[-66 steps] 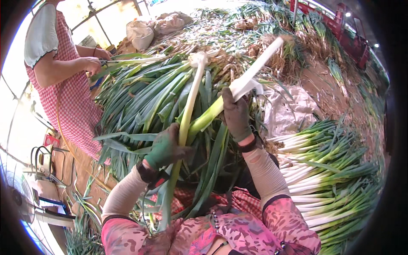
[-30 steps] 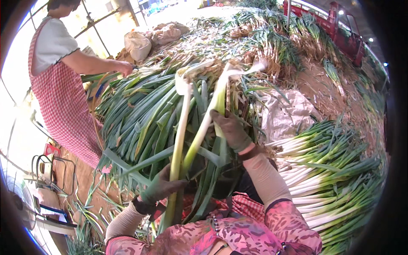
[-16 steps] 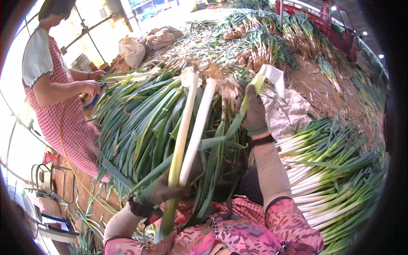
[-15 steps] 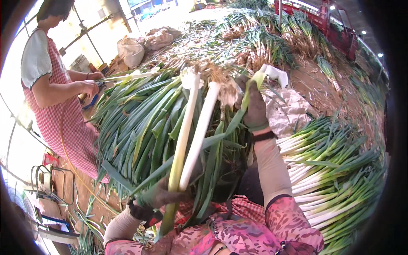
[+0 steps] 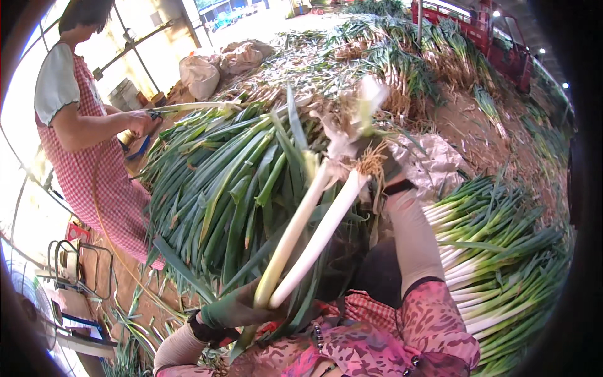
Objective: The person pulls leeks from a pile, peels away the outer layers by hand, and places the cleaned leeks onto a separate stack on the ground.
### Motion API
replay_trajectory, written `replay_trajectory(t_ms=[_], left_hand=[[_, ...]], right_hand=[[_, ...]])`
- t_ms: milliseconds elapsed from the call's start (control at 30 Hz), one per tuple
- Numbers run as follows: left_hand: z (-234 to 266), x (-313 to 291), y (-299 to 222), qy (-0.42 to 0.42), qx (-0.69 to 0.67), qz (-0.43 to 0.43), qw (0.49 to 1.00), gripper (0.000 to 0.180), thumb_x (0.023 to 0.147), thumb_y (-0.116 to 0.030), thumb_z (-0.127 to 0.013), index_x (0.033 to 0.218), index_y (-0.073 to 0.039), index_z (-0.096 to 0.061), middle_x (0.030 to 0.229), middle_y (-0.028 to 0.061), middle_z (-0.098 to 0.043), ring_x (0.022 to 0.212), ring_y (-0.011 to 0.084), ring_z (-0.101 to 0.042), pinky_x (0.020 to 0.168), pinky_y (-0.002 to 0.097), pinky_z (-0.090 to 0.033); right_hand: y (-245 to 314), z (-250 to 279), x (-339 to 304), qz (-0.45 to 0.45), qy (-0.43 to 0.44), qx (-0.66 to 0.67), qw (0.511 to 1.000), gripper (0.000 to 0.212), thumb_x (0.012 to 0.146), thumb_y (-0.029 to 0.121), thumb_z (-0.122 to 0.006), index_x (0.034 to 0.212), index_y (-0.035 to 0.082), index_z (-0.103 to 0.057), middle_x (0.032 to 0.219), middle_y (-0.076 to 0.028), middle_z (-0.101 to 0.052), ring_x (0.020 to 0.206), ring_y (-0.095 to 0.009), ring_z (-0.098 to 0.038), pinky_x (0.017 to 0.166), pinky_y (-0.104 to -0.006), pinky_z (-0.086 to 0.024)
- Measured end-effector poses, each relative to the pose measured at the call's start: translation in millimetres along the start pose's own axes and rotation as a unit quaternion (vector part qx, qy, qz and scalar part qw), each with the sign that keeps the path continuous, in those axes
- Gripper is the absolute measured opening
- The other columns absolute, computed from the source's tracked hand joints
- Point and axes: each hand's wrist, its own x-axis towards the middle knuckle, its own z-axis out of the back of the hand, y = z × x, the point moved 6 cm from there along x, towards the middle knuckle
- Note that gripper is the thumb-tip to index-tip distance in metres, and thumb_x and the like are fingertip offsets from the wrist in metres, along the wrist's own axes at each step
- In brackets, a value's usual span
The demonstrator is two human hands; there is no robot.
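Two long green onions [image 5: 314, 248] slant up in front of me, white shanks and stringy roots uppermost. My gloved left hand [image 5: 235, 308] is closed around their green part, low near my lap. Beyond the root ends is my gloved right hand [image 5: 386, 160], partly hidden by the roots and blurred. From it rises a smeared, pale yellow-green leaf sheath [image 5: 366, 113], which it appears to grip. Loose whitish skin [image 5: 339, 141] hangs by the root ends. Behind lies a heap of untrimmed green onions [image 5: 220, 169], their dark leaves toward me.
At my right lies a stack of onions with clean white shanks [image 5: 483, 251], beside a crumpled pale sack [image 5: 433, 160]. A co-worker in a checked apron [image 5: 94, 163] stands at the left, hands at the heap. A metal-framed stool [image 5: 91, 267] and a fan [image 5: 28, 308] stand lower left.
The two onions have tilted to the right, and their root ends have come down. My right hand and the leaf sheath have shifted, with the sheath now more upright and blurred.
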Motion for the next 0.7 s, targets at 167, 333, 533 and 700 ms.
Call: replay_trajectory(t_ms=[167,333,533,700], left_hand=[[33.6,-6.8,29.4,-0.121,0.121,0.009,0.985,0.067,0.084,-0.002,-0.072,0.140,-0.007,-0.036,0.109,0.0047,-0.059,0.094,0.0143,-0.060,0.084,0.0297,-0.051],[47.1,15.0,32.2,-0.182,0.127,0.013,0.975,0.059,0.085,-0.004,-0.070,0.136,-0.006,-0.039,0.101,0.0017,-0.056,0.085,0.0103,-0.055,0.072,0.0261,-0.050],[36.8,32.5,28.1,-0.159,0.111,-0.057,0.979,0.054,0.083,-0.005,-0.072,0.130,-0.006,-0.044,0.099,0.0003,-0.057,0.085,0.0089,-0.054,0.074,0.0251,-0.048],[43.1,27.3,39.5,-0.195,0.211,-0.067,0.955,0.060,0.081,-0.011,-0.075,0.131,-0.004,-0.043,0.097,0.0069,-0.061,0.083,0.0145,-0.058,0.071,0.0309,-0.050]], right_hand=[[-73.1,118.6,-39.1,-0.424,-0.269,0.202,0.841,0.026,0.097,0.030,-0.058,0.109,0.008,-0.066,0.061,0.007,-0.046,0.046,-0.004,-0.040,0.043,-0.0186,-0.034],[86.0,33.2,6.1,-0.291,0.073,0.292,0.908,0.040,0.096,0.032,-0.061,0.123,0.003,-0.059,0.103,-0.006,-0.062,0.091,-0.016,-0.064,0.081,-0.0263,-0.055],[103.7,-45.4,-18.3,-0.352,0.220,0.297,0.860,0.044,0.092,0.024,-0.066,0.129,0.004,-0.054,0.107,-0.006,-0.066,0.095,-0.017,-0.065,0.086,-0.0286,-0.053],[40.5,41.1,2.1,-0.321,-0.076,0.272,0.904,0.032,0.093,0.023,-0.064,0.119,0.004,-0.063,0.099,0.001,-0.066,0.087,-0.009,-0.063,0.070,-0.0227,-0.052]])
